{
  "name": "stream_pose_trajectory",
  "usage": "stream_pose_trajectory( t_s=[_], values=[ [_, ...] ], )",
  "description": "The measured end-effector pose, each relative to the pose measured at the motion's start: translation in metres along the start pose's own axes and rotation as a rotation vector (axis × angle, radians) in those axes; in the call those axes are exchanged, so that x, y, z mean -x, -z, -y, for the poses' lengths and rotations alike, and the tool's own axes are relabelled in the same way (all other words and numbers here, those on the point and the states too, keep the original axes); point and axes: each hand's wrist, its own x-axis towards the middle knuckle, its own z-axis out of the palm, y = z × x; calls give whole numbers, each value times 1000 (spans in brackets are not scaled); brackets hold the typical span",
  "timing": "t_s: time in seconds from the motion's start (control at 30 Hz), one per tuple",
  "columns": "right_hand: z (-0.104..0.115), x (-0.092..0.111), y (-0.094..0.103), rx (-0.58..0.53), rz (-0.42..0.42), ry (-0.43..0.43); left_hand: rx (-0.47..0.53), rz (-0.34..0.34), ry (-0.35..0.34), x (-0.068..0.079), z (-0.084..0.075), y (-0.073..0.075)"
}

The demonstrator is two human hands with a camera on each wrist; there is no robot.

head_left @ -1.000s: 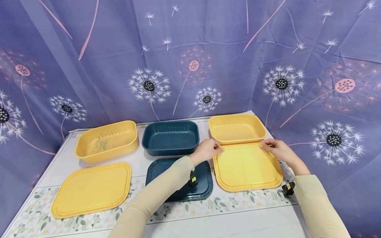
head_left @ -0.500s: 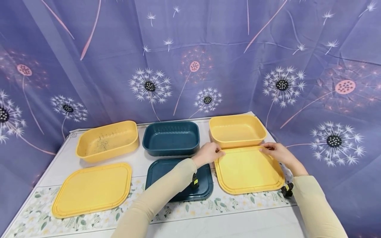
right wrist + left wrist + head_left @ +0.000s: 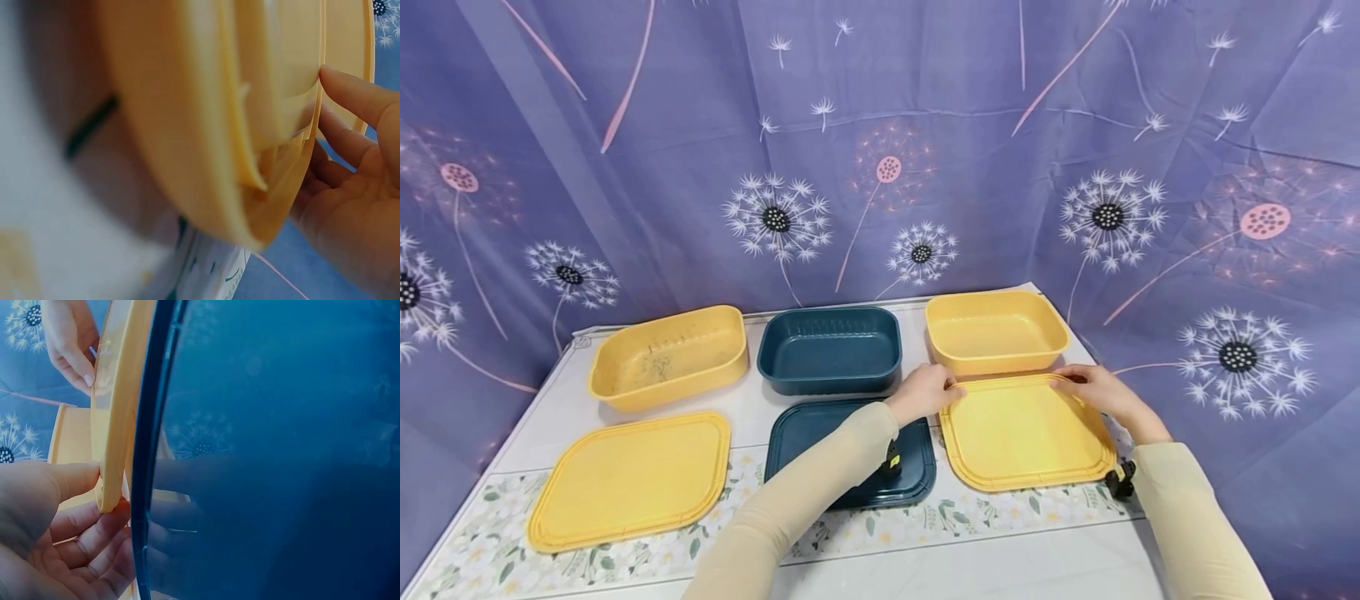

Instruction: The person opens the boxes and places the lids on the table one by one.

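At the right of the table lies a yellow rectangular lid (image 3: 1028,435) with rounded corners, just in front of a yellow box (image 3: 1000,365). My left hand (image 3: 922,392) pinches the lid's far left corner. In the left wrist view its thumb is on one face and its fingers are behind the edge. My right hand (image 3: 1103,390) pinches the far right corner; in the right wrist view the thumb and fingers of this hand (image 3: 365,169) close on the lid's rim (image 3: 175,119). The dark blue lid (image 3: 269,425) fills much of the left wrist view.
A dark blue box (image 3: 831,385) stands at the back middle, its lid (image 3: 919,467) in front, partly under my left forearm. On the left are another yellow box (image 3: 681,387) with dark specks inside and a yellow lid (image 3: 632,479). A purple dandelion curtain (image 3: 985,183) hangs behind.
Both hands have drawn the yellow lid slightly toward me, so the gap between its far edge and the yellow box has grown. Both keep their hold; the other boxes and lids have not moved.
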Motion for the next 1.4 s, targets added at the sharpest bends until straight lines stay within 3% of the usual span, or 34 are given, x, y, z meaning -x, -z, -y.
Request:
stream_pose_trajectory(
  t_s=[0.53,0.87,1.17,1.4],
  values=[
    [-1,-2,0,67,-9,9,-62,-5,-23,-3,-4,-1],
    [3,-5,-5,113,-33,39,-71,5,3,1,-5,1],
    [6,-4,-5,105,-23,64,-142,17,-16,-1,-7,1],
    [10,-1,-2,114,-55,59,-131,21,-28,1,-7,6]
  ],
)
